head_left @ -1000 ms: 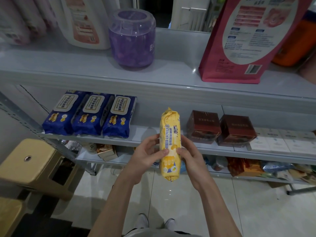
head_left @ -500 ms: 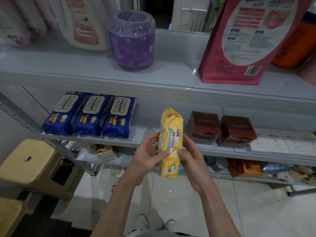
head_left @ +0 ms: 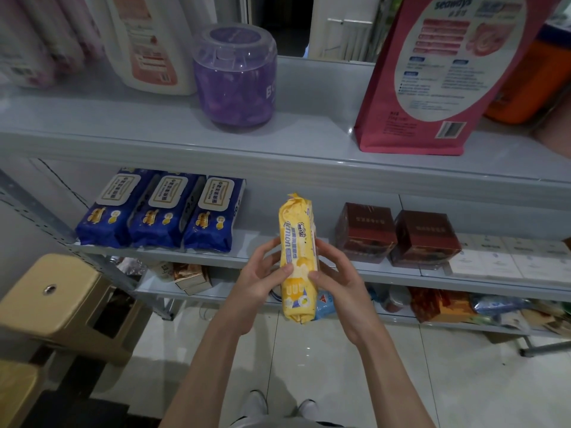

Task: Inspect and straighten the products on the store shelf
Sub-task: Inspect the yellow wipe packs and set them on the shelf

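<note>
Both hands hold the pack (head_left: 297,257) in the air in front of the middle shelf (head_left: 253,238), between the blue packs (head_left: 160,211) and the red boxes (head_left: 395,233). The left hand (head_left: 261,281) and right hand (head_left: 338,282) each curl their fingers around one side, thumbs on the front, probably so the label faces the person for checking. Its long axis stands almost upright, one crimped end up and the other toward the floor.
</note>
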{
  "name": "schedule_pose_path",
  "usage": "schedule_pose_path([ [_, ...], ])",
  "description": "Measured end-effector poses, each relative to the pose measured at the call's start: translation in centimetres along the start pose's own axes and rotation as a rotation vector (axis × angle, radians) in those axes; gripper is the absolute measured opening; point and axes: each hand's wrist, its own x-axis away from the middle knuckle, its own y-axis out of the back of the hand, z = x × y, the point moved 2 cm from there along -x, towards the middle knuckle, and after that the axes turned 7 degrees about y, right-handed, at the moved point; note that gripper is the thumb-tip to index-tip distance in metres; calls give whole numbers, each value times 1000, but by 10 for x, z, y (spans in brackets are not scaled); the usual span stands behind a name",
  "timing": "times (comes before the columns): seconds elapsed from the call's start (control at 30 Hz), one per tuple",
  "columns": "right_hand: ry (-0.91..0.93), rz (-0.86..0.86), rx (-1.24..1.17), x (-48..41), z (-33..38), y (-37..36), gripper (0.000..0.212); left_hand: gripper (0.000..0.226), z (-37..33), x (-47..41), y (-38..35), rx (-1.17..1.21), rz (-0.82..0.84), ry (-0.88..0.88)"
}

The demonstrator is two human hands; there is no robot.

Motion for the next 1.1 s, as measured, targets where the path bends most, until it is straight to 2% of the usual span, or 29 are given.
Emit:
schedule_pose_path([
  [0.2, -38, -59, -1, 0, -5, 0, 47, 60, 0, -1, -8, -2, -55, -1],
  [0.37, -73, -116, 3, 4, -4, -1, 33, 38, 2, 1, -10, 19, -51, 15],
  [0.47, -57, -147, 19, 5, 0, -2, 24, 41, 1, 1, -11, -5, -50, 36],
  [0.6, -58, -166, 17, 5, 2, -2, 25, 58, -8, 2, -20, -39, -67, 47],
  [0.73, -71, -179, 4, 5, 7, -4, 28, 43, -17, 2, -26, -61, -54, 77],
  [0.93, -70, -187, 12, 7, 9, -4, 30, 47, -19, 0, -28, -64, -30, 97],
  [1.1, -15, -164, 86, 6, 13, -6, 36, 44, -14, -4, -22, 32, -33, 168],
])
